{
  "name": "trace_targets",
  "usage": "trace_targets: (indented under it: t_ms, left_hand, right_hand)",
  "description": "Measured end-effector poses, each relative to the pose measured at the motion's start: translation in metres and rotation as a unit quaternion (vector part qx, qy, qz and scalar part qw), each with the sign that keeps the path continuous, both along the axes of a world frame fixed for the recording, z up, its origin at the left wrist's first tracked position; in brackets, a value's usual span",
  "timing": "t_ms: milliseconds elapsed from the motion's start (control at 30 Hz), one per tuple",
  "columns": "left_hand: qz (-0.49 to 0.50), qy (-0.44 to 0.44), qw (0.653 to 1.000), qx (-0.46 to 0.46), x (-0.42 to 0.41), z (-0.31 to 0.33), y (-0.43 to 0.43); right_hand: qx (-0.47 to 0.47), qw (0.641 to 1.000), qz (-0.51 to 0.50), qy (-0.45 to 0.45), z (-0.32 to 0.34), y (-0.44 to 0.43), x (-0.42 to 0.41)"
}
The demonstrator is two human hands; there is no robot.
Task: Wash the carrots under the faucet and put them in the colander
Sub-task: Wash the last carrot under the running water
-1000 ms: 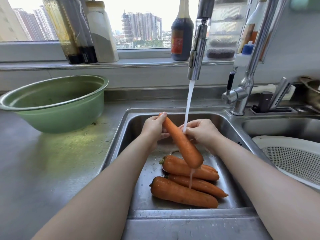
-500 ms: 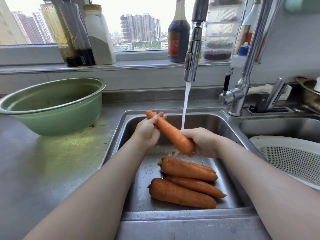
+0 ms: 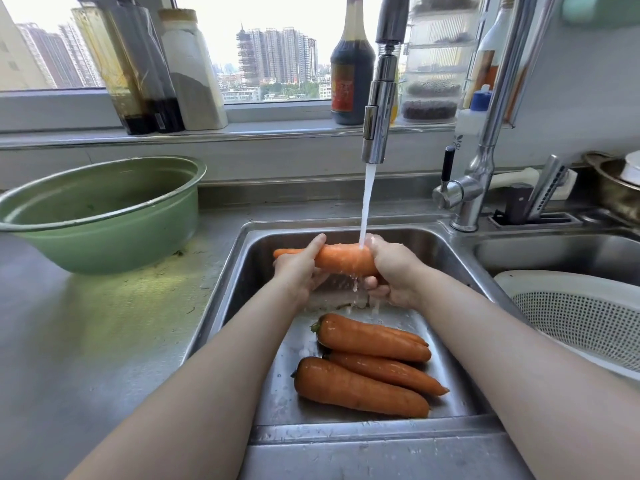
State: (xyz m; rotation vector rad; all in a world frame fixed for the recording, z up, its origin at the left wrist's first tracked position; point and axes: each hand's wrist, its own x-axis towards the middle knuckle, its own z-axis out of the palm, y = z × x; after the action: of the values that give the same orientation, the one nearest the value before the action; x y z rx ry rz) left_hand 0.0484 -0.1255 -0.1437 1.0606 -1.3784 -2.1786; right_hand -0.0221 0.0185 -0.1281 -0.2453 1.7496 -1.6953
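One wet orange carrot (image 3: 341,259) lay level mid-frame under water from the chrome faucet (image 3: 379,109). Three more orange carrots (image 3: 381,368) lay piled below it. The white perforated plastic colander (image 3: 581,323) sat at the right edge.

Colander (image 3: 571,327) partly beyond right edge

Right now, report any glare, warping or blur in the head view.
Head view: the sky in the window is blown out; wide-angle distortion tilts the faucet pipe; the green basin casts a green glow on the counter; splashing water softens the held carrot; the sink carrots are sharp.
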Motion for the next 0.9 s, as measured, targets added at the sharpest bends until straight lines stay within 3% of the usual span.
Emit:
trace_targets:
  t_ms: [67,167,267,333,467,600,800,900]
  left_hand:
    - [0.010,-0.058,0.997,-0.058,0.000,-0.004,-0.003]
    - [0.019,-0.138,0.949,-0.281,0.005,-0.005,-0.006]
    - [-0.064,-0.132,0.825,-0.545,0.007,-0.005,-0.008]
    - [-0.136,-0.120,0.765,-0.618,0.007,-0.008,-0.008]
    - [-0.175,-0.164,0.801,-0.548,0.009,-0.008,-0.009]
    - [-0.209,-0.138,0.846,-0.471,0.006,-0.009,-0.013]
    - [-0.337,-0.082,0.819,-0.457,0.009,-0.003,0.003]
    - [-0.289,-0.094,0.842,-0.446,0.007,-0.003,0.004]
  right_hand:
    - [0.023,0.999,-0.034,-0.004,-0.001,-0.004,-0.001]
    - [0.037,0.998,-0.046,-0.017,-0.005,-0.008,-0.002]
    - [0.002,0.999,-0.020,-0.037,-0.005,-0.007,0.001]
    - [-0.031,0.999,0.008,-0.039,-0.002,-0.005,0.004]
    - [-0.092,0.993,0.079,0.000,0.003,-0.003,0.011]
    - [-0.014,0.984,0.057,0.170,0.000,-0.009,0.013]
    - [0.033,0.971,-0.128,0.201,-0.003,-0.014,-0.007]
    - [0.041,0.975,-0.080,0.204,-0.004,-0.009,-0.010]
